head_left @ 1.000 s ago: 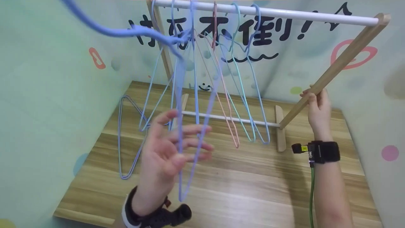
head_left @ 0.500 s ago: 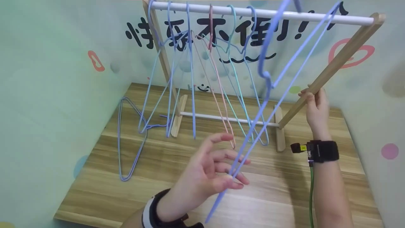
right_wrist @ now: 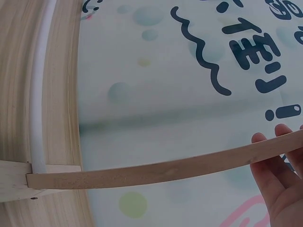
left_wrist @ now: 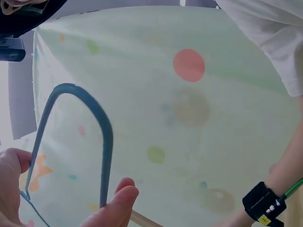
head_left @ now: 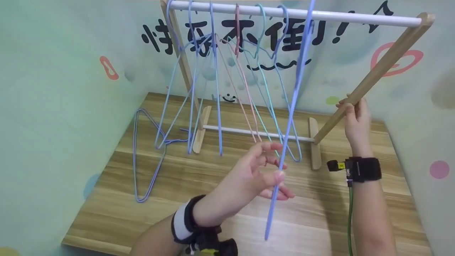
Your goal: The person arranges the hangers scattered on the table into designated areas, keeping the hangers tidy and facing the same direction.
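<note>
At centre, my left fingers [head_left: 272, 179] pinch a slim blue hanger [head_left: 293, 103]; slackness could let it twist. My right fingers [head_left: 362, 108] clasp a slanted wooden post [head_left: 391, 57].

Smooth plastic-look hanger [head_left: 292, 106], matt wd. post [head_left: 378, 71], smooth semi-gloss rail [head_left: 341, 16], wd.-grain tabletop [head_left: 106, 220] w/ soft sheen, matt cloth-like strap [head_left: 369, 170]
</note>
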A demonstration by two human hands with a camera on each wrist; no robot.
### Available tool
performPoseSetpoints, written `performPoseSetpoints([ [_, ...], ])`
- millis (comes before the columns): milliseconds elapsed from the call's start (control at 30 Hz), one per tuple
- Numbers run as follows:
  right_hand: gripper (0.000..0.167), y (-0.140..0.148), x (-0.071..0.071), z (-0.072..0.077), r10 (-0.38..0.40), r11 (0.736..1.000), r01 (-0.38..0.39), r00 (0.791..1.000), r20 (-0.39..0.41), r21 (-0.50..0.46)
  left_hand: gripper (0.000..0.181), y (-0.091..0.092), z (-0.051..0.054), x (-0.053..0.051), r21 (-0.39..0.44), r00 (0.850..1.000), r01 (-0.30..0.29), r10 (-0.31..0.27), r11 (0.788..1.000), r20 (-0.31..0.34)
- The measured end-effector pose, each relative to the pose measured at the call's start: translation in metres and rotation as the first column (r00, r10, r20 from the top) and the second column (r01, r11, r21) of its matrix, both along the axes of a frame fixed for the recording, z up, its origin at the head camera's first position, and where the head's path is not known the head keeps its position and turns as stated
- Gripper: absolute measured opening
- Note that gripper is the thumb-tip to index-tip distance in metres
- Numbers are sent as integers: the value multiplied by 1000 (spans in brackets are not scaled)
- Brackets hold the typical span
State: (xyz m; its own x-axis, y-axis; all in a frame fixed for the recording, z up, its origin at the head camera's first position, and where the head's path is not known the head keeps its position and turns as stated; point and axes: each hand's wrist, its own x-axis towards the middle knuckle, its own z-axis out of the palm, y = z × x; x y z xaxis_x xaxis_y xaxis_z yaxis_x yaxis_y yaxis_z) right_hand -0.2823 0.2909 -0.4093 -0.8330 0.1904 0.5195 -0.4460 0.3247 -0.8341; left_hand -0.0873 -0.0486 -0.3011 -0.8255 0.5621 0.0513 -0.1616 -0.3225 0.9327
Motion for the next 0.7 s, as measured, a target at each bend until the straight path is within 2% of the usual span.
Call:
performPoseSetpoints([
  [100,25,0,0,0,-2,1000,2,1000,-1,-7,45,5,6,-8,-7,1000,1,-1,1000,2],
  [333,24,-11,12,14,17,1000,-17,1000,10,-16,36,24,21,-26,-18,1000,-8,9,1000,20],
  [567,26,-4,5,3,3,1000,-3,1000,-9,1,30,47,40,-42,-21,995,-11,13,1000,96],
  [700,28,-3,6,4,-9,1000,9,999,34,5,29,59,49,-49,-45,993,-29,34,999,117],
])
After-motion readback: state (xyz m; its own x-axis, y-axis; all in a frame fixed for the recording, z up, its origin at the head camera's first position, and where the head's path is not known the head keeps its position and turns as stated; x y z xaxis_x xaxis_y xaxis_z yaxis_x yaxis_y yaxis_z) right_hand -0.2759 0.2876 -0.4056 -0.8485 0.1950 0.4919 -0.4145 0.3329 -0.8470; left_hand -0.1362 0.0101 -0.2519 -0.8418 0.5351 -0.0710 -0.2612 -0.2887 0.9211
